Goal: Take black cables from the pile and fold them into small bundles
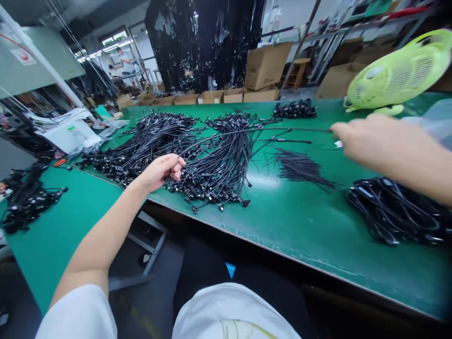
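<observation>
Head view: right hand (370, 141) pinched a black cable (293, 129), its long axis running left across the mat (310, 226) toward the heap (219, 174); left hand (158, 173) curled at the heap's near edge (grip unclear).

We wear a loose white short-sleeved T-shirt (79, 313) with a pale yellow print (243, 329) on its front, above black trousers (201, 263); our left hand (160, 172) and right hand (374, 141) are bare.

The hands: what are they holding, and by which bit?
The right hand holds one black cable near its end, in the fingertips. The left hand is curled at the cable pile; whether it grips anything cannot be told.
</observation>
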Demonstrator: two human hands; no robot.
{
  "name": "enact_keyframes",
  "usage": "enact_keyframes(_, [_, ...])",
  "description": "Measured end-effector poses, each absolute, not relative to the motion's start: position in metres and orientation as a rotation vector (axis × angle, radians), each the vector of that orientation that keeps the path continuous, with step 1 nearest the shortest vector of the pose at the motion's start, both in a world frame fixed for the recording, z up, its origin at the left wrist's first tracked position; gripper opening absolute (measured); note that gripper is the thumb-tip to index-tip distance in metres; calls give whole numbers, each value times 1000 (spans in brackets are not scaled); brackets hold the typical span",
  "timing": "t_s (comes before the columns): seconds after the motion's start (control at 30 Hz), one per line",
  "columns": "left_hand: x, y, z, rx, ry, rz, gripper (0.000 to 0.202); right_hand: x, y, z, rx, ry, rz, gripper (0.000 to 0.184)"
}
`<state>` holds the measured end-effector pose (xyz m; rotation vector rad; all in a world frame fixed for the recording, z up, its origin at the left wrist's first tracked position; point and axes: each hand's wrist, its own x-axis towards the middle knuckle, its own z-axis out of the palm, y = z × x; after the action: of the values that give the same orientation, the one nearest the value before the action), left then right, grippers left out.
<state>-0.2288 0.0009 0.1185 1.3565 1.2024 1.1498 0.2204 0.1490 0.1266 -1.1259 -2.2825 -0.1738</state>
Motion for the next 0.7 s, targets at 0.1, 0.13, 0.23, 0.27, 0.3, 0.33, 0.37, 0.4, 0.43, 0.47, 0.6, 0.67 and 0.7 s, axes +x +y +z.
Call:
enact_keyframes(0.1, [-202, -9, 105, 1325, 1115, 1126, 27, 208, 113, 83, -1224, -2603, -304, 29])
enact_keyframes(0.13, [-192, -11, 101, 1353, 1119, 1125, 25, 201, 97, 74, -1213, -2702, -264, 26])
enact_keyframes(0.23, [-160, -14, 93, 1608, 1233, 1086, 18, 173, 42, 71, -968, -2920, 12, 24])
enact_keyframes(0.27, [-148, -16, 90, 1748, 1265, 1060, 17, 162, 26, 75, -864, -2938, 83, 25])
enact_keyframes(0.3, [-136, -19, 87, 1886, 1267, 1027, 16, 152, 13, 82, -777, -2934, 132, 26])
enact_keyframes(0.33, [-124, -23, 84, 1988, 1237, 984, 17, 143, 5, 89, -719, -2915, 163, 26])
enact_keyframes(0.37, [-113, -27, 80, 2032, 1183, 921, 20, 135, 0, 96, -702, -2878, 164, 27])
enact_keyframes(0.4, [-105, -32, 76, 2004, 1118, 852, 24, 130, -1, 102, -720, -2832, 138, 27])
enact_keyframes(0.43, [-98, -36, 72, 1912, 1057, 793, 28, 127, 2, 107, -757, -2784, 95, 28])
enact_keyframes(0.47, [-94, -40, 69, 1773, 1004, 763, 31, 127, 8, 110, -803, -2740, 45, 30])
enact_keyframes(0.6, [-103, -50, 69, 1127, 793, 865, 31, 152, 44, 104, -885, -2629, 14, 36])
enact_keyframes(0.67, [-116, -53, 77, 905, 735, 989, 24, 171, 58, 89, -861, -2558, 156, 36])
enact_keyframes(0.7, [-122, -54, 82, 819, 726, 1082, 22, 180, 63, 81, -864, -2512, 249, 35])
